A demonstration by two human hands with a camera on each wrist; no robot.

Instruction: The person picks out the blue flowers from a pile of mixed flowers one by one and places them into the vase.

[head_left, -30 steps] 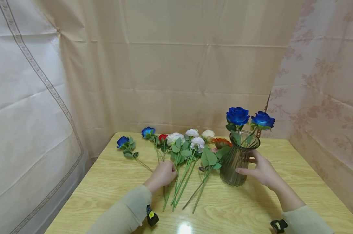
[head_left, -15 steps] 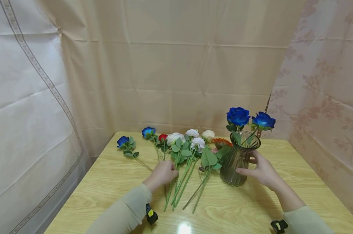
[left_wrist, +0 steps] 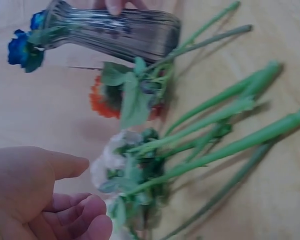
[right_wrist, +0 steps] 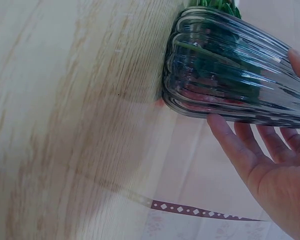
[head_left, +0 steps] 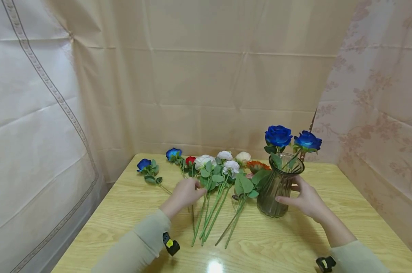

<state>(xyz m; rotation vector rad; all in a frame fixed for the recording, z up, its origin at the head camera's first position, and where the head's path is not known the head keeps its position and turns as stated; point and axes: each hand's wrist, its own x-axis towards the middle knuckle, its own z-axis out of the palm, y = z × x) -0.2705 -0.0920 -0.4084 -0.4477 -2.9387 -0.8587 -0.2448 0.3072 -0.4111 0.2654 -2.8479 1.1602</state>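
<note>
My right hand (head_left: 306,199) holds a ribbed smoky glass vase (head_left: 272,201) by its side, thumb in front; in the right wrist view its fingers (right_wrist: 230,137) lie along the glass. Two blue roses (head_left: 278,136) stand in the vase. My left hand (head_left: 185,193) hovers by the stems of the white flowers (head_left: 204,162). In the left wrist view, thumb and loosely bent fingers (left_wrist: 85,215) are apart with nothing between them, close to a white bloom (left_wrist: 110,160). Beneath and beside this hand run several green stems (head_left: 213,220).
Two more blue roses (head_left: 144,164) lie at the table's left, with a red flower (head_left: 190,160) beside the white ones. An orange flower (head_left: 257,167) and broad green leaves (head_left: 243,184) lie against the vase's left. Curtains (head_left: 206,76) hang behind the wooden table (head_left: 260,250).
My left hand has drawn slightly left and up along the stems, and its fingers have loosened from a curl. The right hand and vase have stayed in place.
</note>
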